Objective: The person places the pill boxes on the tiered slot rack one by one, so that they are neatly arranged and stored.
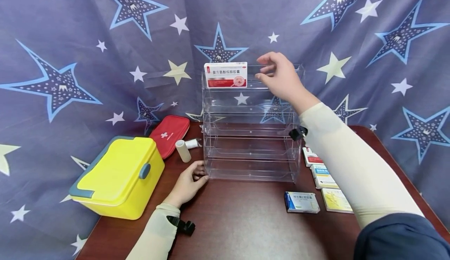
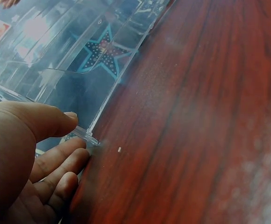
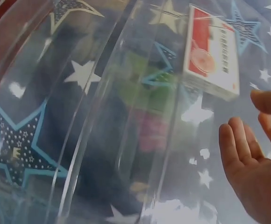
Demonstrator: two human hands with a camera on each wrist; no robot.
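Left hand (image 1: 190, 182) braces the bottom-left corner of the clear acrylic tiered rack (image 1: 251, 150), fingers relaxed against its edge. One red-and-white medicine box (image 1: 225, 74) stands upright on the top tier; lower tiers look bare. Right hand (image 1: 279, 76) hovers spread beside that box, holding nothing. Four medicine boxes (image 1: 318, 186) wait on the table (image 1: 246, 221) at right: early days, I'd judge.

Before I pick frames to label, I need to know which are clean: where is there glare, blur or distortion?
Head view: sharp and evenly lit, with the wide lens bending the edges. Left wrist view: the clear rack shows bright glare at upper left, the table turns hazy toward the lower right, and the left hand is soft. Right wrist view: reflections streak the rack, yet the red-and-white box stays readable.
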